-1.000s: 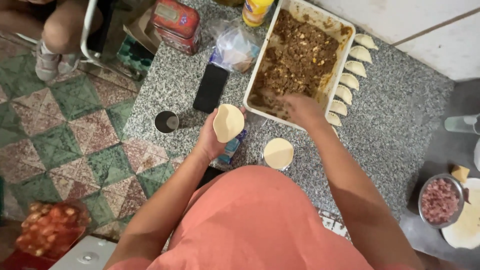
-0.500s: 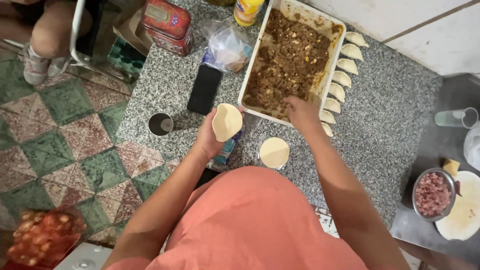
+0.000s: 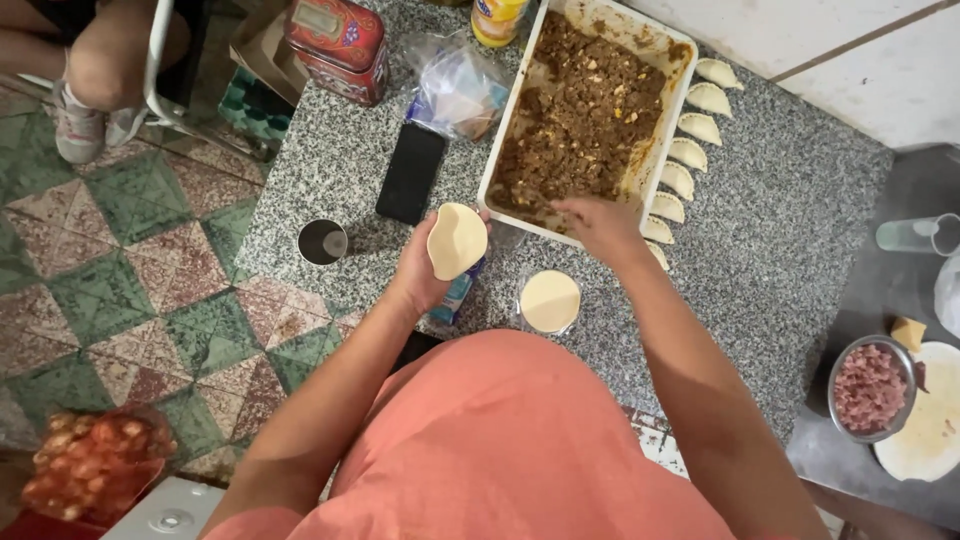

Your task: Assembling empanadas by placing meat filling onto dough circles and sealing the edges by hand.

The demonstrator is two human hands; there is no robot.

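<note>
My left hand (image 3: 425,270) holds a round, pale dough disc (image 3: 457,240) flat on its palm, just in front of a white rectangular tray (image 3: 668,110) of brown minced filling (image 3: 580,110). My right hand (image 3: 598,225) reaches into the tray's near corner, fingers bunched as if on a utensil; what they grip is too blurred to tell. A stack of dough discs (image 3: 549,301) lies on the granite counter (image 3: 780,260) between my arms. Several folded pastries (image 3: 690,153) line the tray's right side.
A black phone (image 3: 410,172), a metal cup (image 3: 322,242), a red tin (image 3: 337,37), a plastic bag (image 3: 455,85) and a yellow jar (image 3: 497,17) stand on the counter's left. A bowl of chopped pink meat (image 3: 868,388) and a glass (image 3: 915,235) sit right. A seated person's leg (image 3: 95,70) is at top left.
My right hand has stayed at the tray's near corner and my left keeps the disc raised. The camera has shifted slightly; nothing else has visibly moved.
</note>
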